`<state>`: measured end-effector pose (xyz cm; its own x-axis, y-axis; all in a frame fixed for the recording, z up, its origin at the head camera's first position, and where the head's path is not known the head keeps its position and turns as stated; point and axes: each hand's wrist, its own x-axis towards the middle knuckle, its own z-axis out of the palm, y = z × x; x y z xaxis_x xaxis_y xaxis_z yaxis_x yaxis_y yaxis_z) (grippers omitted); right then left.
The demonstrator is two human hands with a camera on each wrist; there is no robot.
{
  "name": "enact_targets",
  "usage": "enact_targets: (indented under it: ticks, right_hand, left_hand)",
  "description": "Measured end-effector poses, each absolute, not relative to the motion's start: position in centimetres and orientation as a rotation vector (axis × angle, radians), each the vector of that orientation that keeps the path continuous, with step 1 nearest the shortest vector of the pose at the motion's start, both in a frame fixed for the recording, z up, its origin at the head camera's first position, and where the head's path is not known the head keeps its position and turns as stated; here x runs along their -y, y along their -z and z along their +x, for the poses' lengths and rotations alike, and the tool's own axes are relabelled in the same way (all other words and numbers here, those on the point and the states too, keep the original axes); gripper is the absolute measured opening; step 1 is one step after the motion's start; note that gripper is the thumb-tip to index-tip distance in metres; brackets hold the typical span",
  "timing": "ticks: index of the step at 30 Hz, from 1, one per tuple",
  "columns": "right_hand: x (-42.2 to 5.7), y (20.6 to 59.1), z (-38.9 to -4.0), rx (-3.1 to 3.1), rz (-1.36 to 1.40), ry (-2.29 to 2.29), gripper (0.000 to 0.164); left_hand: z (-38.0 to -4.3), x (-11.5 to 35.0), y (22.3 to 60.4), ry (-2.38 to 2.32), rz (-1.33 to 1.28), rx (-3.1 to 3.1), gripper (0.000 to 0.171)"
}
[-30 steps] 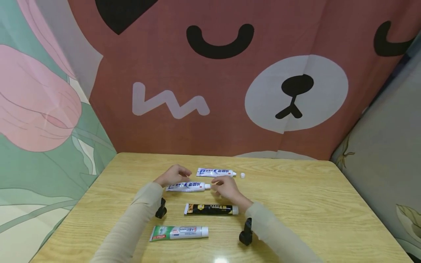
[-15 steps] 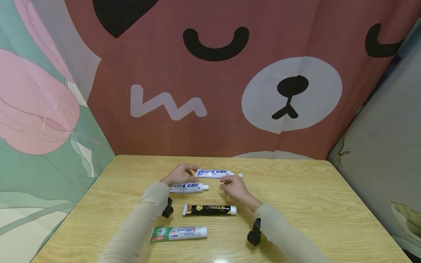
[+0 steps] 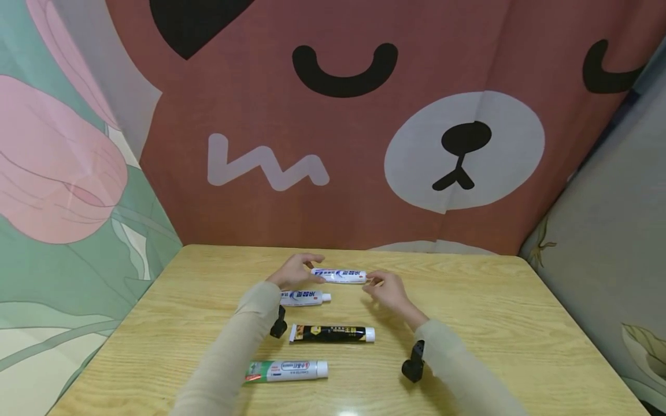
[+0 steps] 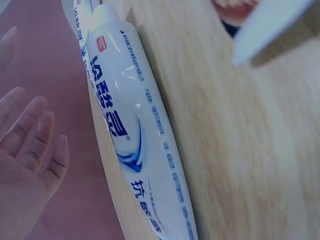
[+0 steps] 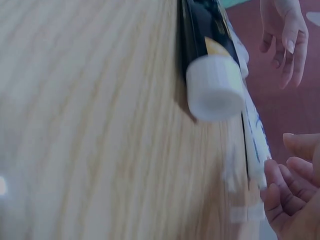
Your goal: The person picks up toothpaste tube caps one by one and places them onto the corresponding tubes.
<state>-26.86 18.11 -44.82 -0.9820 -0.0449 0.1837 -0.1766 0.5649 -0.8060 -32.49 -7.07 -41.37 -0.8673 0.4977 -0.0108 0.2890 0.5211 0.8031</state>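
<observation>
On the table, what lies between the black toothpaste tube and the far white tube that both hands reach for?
In the head view, another white tube lies between the black tube and the far white tube.

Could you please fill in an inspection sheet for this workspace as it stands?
Surface: wooden table, light grain.
Job's things: far toothpaste tube, lying flat between both hands.
Clutter: second white tube, black tube, green-and-white tube, in a column.
Hands: left hand at the far tube's flat end; right hand at its nozzle end; grip unclear.
Cables: nothing seen.
Surroundings: bear-face curtain behind; floral cloth on the left.
</observation>
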Motion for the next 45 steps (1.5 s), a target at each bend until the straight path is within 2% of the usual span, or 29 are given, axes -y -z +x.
enact_targets:
  ticks: [13, 26, 45]
  right_hand:
    - [-20.5, 44.2, -28.1, 2.721, 0.14, -1.313, 0.044]
    - [-21.9, 44.6, -29.6, 2.757, 0.115, -1.241, 0.047]
    - [-22.8, 46.0, -30.8, 2.826, 0.091, -1.294, 0.046]
  left_hand:
    - [-34.2, 5.6, 41.7, -1.22, 0.71, -2.483, 0.051]
    - [-35.1, 3.8, 41.0, -1.205, 0.795, -2.443, 0.046]
    - [-37.3, 2.0, 42.5, -1.098, 0.57, -2.495, 0.043]
